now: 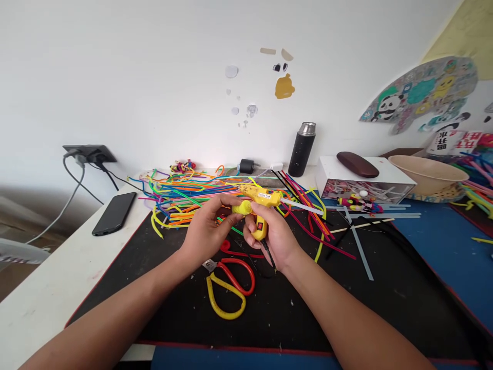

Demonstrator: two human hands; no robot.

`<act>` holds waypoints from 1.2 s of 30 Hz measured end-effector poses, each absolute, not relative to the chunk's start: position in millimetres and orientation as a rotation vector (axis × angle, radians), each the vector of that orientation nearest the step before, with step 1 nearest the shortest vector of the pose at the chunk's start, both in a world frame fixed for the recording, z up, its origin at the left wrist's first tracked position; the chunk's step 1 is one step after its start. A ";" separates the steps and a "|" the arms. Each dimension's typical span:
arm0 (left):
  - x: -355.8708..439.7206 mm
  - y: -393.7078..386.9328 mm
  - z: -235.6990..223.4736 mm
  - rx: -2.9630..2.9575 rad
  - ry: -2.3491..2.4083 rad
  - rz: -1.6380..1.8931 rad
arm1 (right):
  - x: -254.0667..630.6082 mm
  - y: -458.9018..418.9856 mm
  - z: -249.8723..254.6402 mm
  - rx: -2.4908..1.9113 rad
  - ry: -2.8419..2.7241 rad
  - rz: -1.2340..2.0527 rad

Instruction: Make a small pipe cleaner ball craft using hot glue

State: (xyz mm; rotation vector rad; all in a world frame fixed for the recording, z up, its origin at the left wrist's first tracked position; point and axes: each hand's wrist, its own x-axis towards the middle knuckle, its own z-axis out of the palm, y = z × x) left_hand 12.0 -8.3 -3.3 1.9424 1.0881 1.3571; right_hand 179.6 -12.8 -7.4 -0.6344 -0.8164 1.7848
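Observation:
My right hand [275,236] is wrapped round the handle of a yellow hot glue gun [261,228], a clear glue stick [304,206] jutting from its back end. The gun's nozzle side points left. Between the thumb and fingers of my left hand [208,226] is a small coil of yellow pipe cleaner [242,207], close by the gun. Below the hands, scissors [231,290] with one red and one yellow handle lie on the black mat [173,308]. A red pipe cleaner with a coiled end [225,246] lies just above them.
Many coloured pipe cleaners [181,198] are heaped along the wall. A black flask [302,150] stands behind. At right are a white box [327,180], a beige bowl [427,172] and loose glue sticks [362,252]. A phone [114,213] lies left, near a power socket [89,154].

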 end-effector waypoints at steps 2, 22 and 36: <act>12.7 -8.8 -2.0 1.919 1.094 1.366 | 179.7 -12.6 -6.6 -0.623 -0.807 1.782; 7.3 14.2 -12.1 1.739 1.073 1.200 | 176.6 -8.3 -11.0 -0.764 -0.702 1.772; 16.9 -26.4 -8.2 1.732 1.152 1.330 | 174.8 -15.2 -10.1 -0.642 -0.872 1.754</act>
